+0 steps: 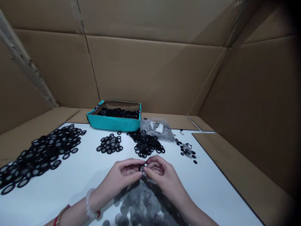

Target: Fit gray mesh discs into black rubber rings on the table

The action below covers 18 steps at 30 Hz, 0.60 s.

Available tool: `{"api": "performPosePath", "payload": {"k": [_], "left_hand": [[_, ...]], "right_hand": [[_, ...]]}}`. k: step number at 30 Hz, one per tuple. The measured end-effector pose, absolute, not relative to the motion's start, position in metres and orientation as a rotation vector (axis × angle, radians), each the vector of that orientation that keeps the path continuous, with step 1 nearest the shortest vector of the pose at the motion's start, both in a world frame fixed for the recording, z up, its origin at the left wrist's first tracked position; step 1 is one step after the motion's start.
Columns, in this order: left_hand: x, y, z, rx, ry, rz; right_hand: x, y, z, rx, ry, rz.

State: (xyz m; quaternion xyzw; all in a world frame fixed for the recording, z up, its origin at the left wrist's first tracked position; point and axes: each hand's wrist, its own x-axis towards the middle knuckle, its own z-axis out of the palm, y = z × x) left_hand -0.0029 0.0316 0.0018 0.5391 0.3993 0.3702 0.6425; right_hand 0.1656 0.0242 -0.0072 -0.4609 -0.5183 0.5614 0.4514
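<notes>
My left hand (122, 177) and my right hand (160, 174) meet at the near middle of the white table (211, 188). Both pinch one small black ring (141, 168) between their fingertips. Right below the hands lies a heap of grey mesh discs (141, 207). Just beyond the hands sits a pile of black rings (147, 144), with a smaller pile of meshed rings (110, 144) to its left. A bead bracelet is on my left wrist.
A large spread of meshed black rings (39, 155) covers the table's left. A teal box (115, 121) of black rings stands at the back, a clear bag of discs (158, 128) beside it. A few loose pieces (187, 150) lie right. Cardboard walls (152, 72) enclose everything.
</notes>
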Motion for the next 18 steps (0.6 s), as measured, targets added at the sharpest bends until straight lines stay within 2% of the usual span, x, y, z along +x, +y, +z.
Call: {"api": "performPosePath", "payload": {"k": [8,18], "left_hand": [[-0.004,0.032,-0.002,1.215,0.978,0.862],[-0.003,0.028,0.015,1.17,1.013,0.926]], "right_hand": [[0.166,0.019,-0.001,-1.167,-1.428,1.39],[0.165,0.014,0.001,-1.097,-1.497,1.206]]}}
